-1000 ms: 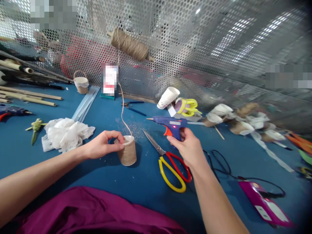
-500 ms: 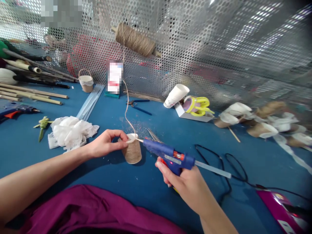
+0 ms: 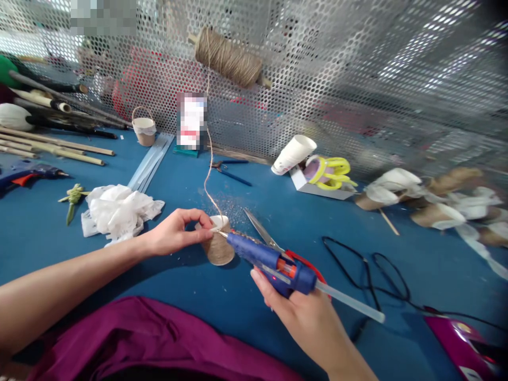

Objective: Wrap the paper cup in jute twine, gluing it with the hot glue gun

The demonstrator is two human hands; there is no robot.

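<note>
My left hand [image 3: 184, 228] pinches the rim of a paper cup [image 3: 219, 248] whose side is wrapped in brown twine. A strand of twine [image 3: 208, 177] runs from the cup's rim up to a spool [image 3: 229, 57] on the mesh. In my right hand [image 3: 296, 312] is a blue glue gun [image 3: 270, 259] with a clear glue stick jutting from its back. Its nozzle tip is at the cup's rim, close to my left fingertips. Scissors [image 3: 262, 228] with red handles lie behind the glue gun, partly hidden by it.
White lace [image 3: 121, 211] lies left of the cup, beside a second glue gun [image 3: 29, 173]. Pliers [image 3: 232, 172], a tilted white cup [image 3: 293, 153] and a box with yellow-handled scissors [image 3: 331, 172] stand farther back. A black cord [image 3: 367, 270] loops at right. Several wrapped cups [image 3: 438, 214] sit far right.
The glue gun's nozzle has shifted left and slightly down along the cup's rim, nearer my left fingers. The red scissor handles now show behind it. The whole view has shifted slightly.
</note>
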